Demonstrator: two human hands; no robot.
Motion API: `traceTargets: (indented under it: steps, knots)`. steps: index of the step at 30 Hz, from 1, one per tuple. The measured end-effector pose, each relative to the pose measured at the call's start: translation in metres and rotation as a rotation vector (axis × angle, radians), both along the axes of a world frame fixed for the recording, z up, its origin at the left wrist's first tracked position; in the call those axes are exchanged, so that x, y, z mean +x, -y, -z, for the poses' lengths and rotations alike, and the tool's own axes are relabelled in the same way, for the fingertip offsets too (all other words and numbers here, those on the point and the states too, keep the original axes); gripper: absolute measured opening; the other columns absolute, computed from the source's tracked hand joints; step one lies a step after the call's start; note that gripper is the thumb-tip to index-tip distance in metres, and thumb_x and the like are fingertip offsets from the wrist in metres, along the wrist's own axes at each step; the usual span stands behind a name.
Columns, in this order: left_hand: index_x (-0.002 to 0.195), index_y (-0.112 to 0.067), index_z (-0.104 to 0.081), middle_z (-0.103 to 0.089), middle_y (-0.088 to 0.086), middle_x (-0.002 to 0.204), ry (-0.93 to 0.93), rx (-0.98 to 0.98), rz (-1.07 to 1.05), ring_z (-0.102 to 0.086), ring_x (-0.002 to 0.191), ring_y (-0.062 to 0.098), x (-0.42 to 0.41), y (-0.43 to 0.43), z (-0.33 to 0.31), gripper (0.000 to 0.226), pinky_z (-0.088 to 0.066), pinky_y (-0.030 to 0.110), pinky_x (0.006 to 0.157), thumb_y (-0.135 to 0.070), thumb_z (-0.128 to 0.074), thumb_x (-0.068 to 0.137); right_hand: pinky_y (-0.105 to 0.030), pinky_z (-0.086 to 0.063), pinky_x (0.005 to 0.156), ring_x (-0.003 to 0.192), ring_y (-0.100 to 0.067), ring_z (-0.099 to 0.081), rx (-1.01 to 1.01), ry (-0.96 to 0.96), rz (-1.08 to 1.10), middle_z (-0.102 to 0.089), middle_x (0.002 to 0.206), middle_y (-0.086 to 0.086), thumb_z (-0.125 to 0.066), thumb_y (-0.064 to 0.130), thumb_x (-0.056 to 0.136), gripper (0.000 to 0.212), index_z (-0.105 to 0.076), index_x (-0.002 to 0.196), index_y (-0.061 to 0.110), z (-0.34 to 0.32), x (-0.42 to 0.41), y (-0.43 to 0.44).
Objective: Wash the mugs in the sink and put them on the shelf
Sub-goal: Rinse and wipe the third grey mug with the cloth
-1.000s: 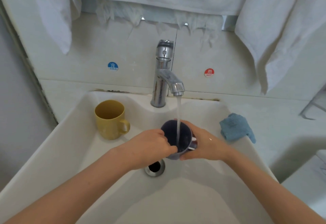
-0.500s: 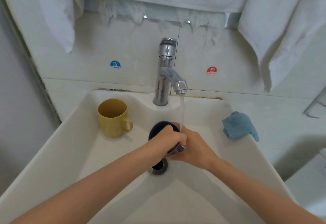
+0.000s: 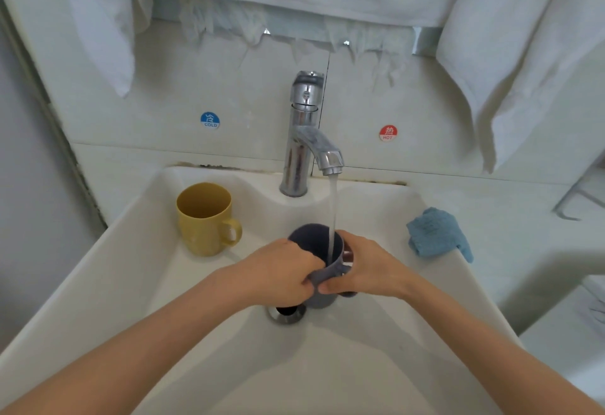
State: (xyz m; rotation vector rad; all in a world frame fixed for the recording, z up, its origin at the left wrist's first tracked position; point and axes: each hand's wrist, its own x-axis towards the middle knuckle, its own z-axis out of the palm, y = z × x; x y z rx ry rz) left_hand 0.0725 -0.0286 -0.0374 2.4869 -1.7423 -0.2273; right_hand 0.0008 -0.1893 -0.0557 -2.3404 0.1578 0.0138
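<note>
Left hand (image 3: 281, 272) and right hand (image 3: 371, 267) both grip dark mug (image 3: 309, 239) under running tap (image 3: 306, 139), water falling in; yellow mug (image 3: 204, 221) upright in sink (image 3: 131, 270), empty.

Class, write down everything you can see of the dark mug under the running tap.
The dark mug is deep blue-grey and matte; its material is unclear. It is held roughly upright over the drain, mouth open, with the water stream falling inside. Its handle faces the camera. The left hand grips its left side, the right hand its right, hiding most of the wall.
</note>
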Motion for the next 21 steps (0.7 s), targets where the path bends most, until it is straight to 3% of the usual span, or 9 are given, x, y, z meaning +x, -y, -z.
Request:
traceTargets:
  steps: [3,7,10,15,21]
  knots:
    - [0.081,-0.019,-0.059,-0.064,-0.002,0.081,-0.187,-0.144,-0.002,-0.058,0.079,0.017,0.005,-0.009,-0.007,0.010,-0.046,0.033,0.069,-0.025,-0.053,0.086,-0.024,-0.050,0.088,0.097,-0.001,-0.060,-0.018,-0.112,-0.057,-0.066,0.106,0.016,-0.083,0.027,0.062,0.058,-0.058,0.115,0.029,-0.009,-0.005,0.010]
    - [0.081,-0.032,-0.062,-0.066,-0.017,0.083,-0.305,-0.444,-0.211,-0.060,0.084,0.002,0.015,-0.013,-0.013,0.013,-0.049,0.029,0.079,-0.043,-0.056,0.084,-0.029,-0.050,0.091,0.100,0.000,-0.059,0.000,-0.137,-0.014,-0.066,0.108,0.017,-0.083,0.026,0.063,0.060,-0.057,0.117,0.032,-0.011,-0.008,0.016]
    - [0.095,-0.024,-0.062,-0.064,-0.011,0.094,-0.327,-0.570,-0.334,-0.058,0.092,0.004,0.021,-0.010,-0.011,0.012,-0.047,0.026,0.084,-0.031,-0.054,0.090,-0.034,-0.051,0.091,0.102,-0.006,-0.058,-0.012,-0.086,0.076,-0.064,0.112,0.011,-0.084,0.028,0.062,0.064,-0.055,0.119,0.029,-0.003,-0.003,0.010]
    - [0.111,-0.020,-0.058,-0.061,-0.007,0.107,-0.477,-0.637,-0.482,-0.057,0.101,0.011,0.031,-0.013,-0.002,0.019,-0.041,0.021,0.084,-0.023,-0.050,0.094,-0.031,-0.051,0.091,0.101,-0.004,-0.059,0.030,-0.118,0.015,-0.065,0.109,0.014,-0.083,0.025,0.063,0.059,-0.057,0.116,0.030,-0.001,-0.004,0.004]
    - [0.113,-0.019,-0.057,-0.060,-0.007,0.110,-0.446,-0.587,-0.512,-0.055,0.098,0.008,0.032,-0.012,0.006,0.021,-0.039,0.019,0.080,-0.019,-0.052,0.093,-0.028,-0.052,0.087,0.100,-0.006,-0.059,-0.033,-0.053,0.101,-0.063,0.112,0.012,-0.084,0.026,0.063,0.067,-0.053,0.122,0.026,-0.002,-0.005,0.006]
